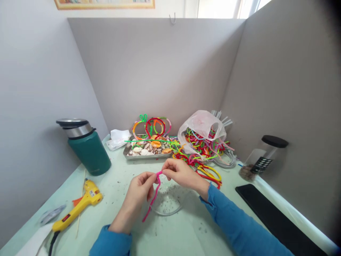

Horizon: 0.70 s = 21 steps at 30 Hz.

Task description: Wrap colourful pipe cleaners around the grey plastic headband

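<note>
One pink pipe cleaner (159, 182), upper end pinched by both left hand (140, 186) and right hand (181, 172), trails down nearer the left, apparently crossing a pale hoop (168, 214).

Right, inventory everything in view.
Pipe cleaner: 1, pink, centre
Ring: 1, whitish, front centre
Bottle: 1, teal, left
Glue gun: 1, yellow, left
Stick: 1, pale, left
Scraps: several, mixed, left
Tray: 1, silver, back
Shells: many, mostly pale, in tray
Hoops: several, multicoloured, back
Bag: 1, whitish, back
Pipe-cleaner heap: 1, multicoloured, at bag
Coil: 1, grey, right
Rods: several, whitish, back
Jar: 1, clear, right
Strip: 1, black, right
Table: 1, green, below
Partitions: 3, grey, around
Picture: 1, orange-edged, top
Hands: 2, blue-sleeved, centre
</note>
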Motion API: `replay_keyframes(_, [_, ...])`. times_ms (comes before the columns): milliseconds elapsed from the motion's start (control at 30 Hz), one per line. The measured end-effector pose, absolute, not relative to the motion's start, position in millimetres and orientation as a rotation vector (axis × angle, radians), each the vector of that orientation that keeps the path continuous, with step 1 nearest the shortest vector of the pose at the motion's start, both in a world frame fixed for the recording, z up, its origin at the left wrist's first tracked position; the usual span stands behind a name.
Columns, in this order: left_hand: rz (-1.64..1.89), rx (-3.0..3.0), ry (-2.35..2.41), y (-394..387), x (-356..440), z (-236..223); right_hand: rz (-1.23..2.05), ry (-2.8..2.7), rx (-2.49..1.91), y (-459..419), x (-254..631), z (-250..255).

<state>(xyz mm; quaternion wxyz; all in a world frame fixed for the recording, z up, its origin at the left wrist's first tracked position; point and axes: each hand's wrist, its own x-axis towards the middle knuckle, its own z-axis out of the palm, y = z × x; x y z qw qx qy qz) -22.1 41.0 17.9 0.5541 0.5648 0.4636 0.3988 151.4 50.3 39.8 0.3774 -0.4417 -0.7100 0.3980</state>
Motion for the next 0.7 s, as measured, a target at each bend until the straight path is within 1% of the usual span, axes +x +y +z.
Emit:
replay_keyframes(233, [0.958,1.281,1.087,43.4,-20.8,19.6,1.009,-1.822,-1.134,50.2,150.4,39.4])
replay_keyframes(367, [1.008,1.547,1.150,43.1,-18.5,18.0,0.978,-1.798,-1.189,50.7,150.2,41.1])
replay_keyframes(533, [1.249,2.059,1.311,39.2,-18.6,12.9,0.983,-1.811,-1.180,48.5,149.1,41.6])
replay_keyframes(633, [1.317,2.163,1.324,36.3,-19.2,12.2,0.978,-1.822,-1.181,47.9,149.0,40.8])
replay_keyframes(700, [1.314,2.123,1.309,36.1,-19.2,12.3,0.981,-1.825,-1.175,48.4,149.4,40.4])
